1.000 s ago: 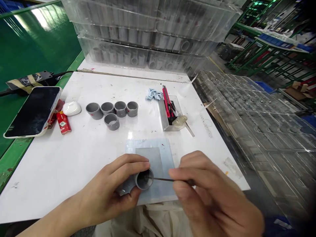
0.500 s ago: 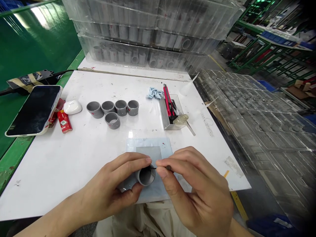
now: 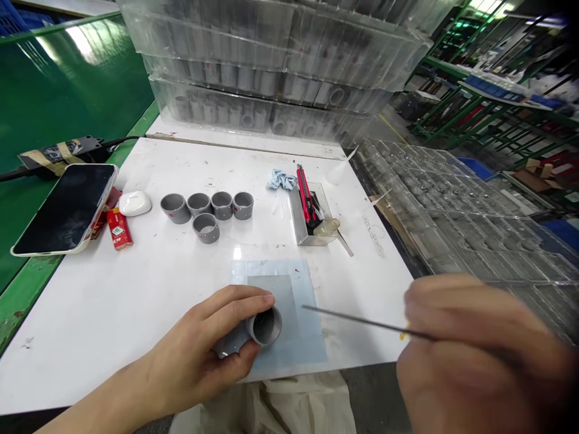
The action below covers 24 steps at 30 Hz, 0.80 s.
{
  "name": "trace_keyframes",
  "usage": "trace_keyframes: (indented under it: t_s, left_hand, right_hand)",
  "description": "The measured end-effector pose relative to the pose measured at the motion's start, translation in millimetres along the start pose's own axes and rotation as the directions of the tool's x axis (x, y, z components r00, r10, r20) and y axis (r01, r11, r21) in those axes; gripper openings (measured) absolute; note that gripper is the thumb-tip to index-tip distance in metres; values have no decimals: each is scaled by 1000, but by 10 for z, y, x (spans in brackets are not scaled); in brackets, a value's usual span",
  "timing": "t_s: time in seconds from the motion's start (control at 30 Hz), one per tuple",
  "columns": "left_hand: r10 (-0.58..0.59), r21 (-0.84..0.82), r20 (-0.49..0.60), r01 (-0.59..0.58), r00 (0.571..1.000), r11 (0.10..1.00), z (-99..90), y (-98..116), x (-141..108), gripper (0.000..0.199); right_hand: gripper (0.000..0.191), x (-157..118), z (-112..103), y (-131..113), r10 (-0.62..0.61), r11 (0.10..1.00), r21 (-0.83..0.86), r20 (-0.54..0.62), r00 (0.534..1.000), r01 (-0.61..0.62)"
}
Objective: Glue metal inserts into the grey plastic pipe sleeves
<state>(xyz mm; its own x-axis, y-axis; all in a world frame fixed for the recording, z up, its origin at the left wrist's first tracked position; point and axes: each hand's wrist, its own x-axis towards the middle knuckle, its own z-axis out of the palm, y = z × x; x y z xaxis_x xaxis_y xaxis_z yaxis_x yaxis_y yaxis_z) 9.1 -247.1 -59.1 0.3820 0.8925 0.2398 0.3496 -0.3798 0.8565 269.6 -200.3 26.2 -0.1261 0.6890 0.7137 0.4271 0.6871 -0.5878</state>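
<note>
My left hand (image 3: 212,337) grips a short grey tube (image 3: 266,327) between thumb and fingers, its round opening tilted up toward me. Under it lies a light blue sheet (image 3: 312,346) with a grey rectangular pad (image 3: 283,295) on top. Off to the right, my right hand (image 3: 474,349) is closed around a thin dark rod (image 3: 357,317), and motion smears the fingers. The rod's tip points left toward the tube, apart from it. Several similar grey rings (image 3: 206,228) with small red marks stand on the white table (image 3: 136,313) beyond my left hand.
A small clear box (image 3: 312,240) holds a red utility knife (image 3: 306,196); a crumpled blue cloth (image 3: 281,179) lies beside it. At the left are a phone (image 3: 66,208), white case (image 3: 134,203) and red packet (image 3: 119,229). Clear trays of tubes (image 3: 271,78) are stacked behind.
My right hand has moved away to the right, drawing the thin rod out of the tube's opening. My left hand still holds the tube in nearly the same place.
</note>
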Motion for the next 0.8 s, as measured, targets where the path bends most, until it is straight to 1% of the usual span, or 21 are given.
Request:
trace_keyframes:
  t_s: [0.03, 0.1, 0.13, 0.17, 0.2, 0.27, 0.37, 0.47, 0.53, 0.57, 0.63, 0.7, 0.77, 0.8]
  left_hand:
    - [-8, 14, -10, 9, 1000, 1000, -2, 9, -1, 67]
    - [-25, 59, -29, 27, 999, 998, -12, 41, 5, 64]
    - [-35, 90, -37, 38, 999, 995, -22, 63, 12, 61]
    - [-41, 123, -48, 47, 998, 991, -35, 88, 21, 58]
    - [-50, 160, -54, 58, 997, 985, -52, 114, 30, 54]
    - [-57, 261, -62, 72, 996, 963, -94, 165, 48, 48]
    - [-18, 469, -64, 46, 998, 882, -170, 213, 52, 47]
    - [7, 624, -55, 29, 998, 781, -238, 212, 8, 46]
    - [-3, 682, -45, 33, 999, 731, -263, 195, -45, 42]
    - [-5, 704, -40, 32, 999, 709, -267, 187, -73, 40]
    - [-11, 742, -32, 31, 999, 670, -251, 182, -115, 41]
    - [-29, 762, -28, 40, 999, 646, -210, 200, -121, 49]
    - [-84, 755, -10, 63, 996, 653, -160, 236, -87, 57]
    - [-119, 742, 8, 74, 993, 666, -140, 254, -61, 59]
  right_hand:
    - [25, 51, -8, 45, 5, 999, -32, -99, 995, -8]
    - [17, 184, 30, 181, 15, 996, -80, -274, 962, -39]
    - [13, 260, 64, 270, 11, 995, -92, -326, 945, -43]
    - [9, 337, 99, 367, -9, 994, -108, -348, 937, -30]
    - [8, 410, 129, 465, -16, 992, -125, -352, 936, -30]
    - [14, 525, 164, 640, -2, 985, -165, -328, 945, -55]
    - [18, 592, 179, 800, 13, 971, -227, -267, 964, -76]
    - [19, 558, 199, 873, 90, 958, -264, -109, 990, -116]
    - [19, 505, 208, 909, 166, 950, -266, -9, 986, -163]
    - [20, 476, 204, 928, 200, 945, -266, 11, 980, -190]
    - [26, 422, 169, 972, 267, 926, -273, -16, 964, -261]
    - [32, 384, 107, 1031, 333, 893, -291, -84, 939, -342]
    - [33, 374, 46, 1111, 397, 851, -319, -129, 909, -417]
    - [33, 380, 26, 1159, 428, 829, -336, -132, 894, -446]
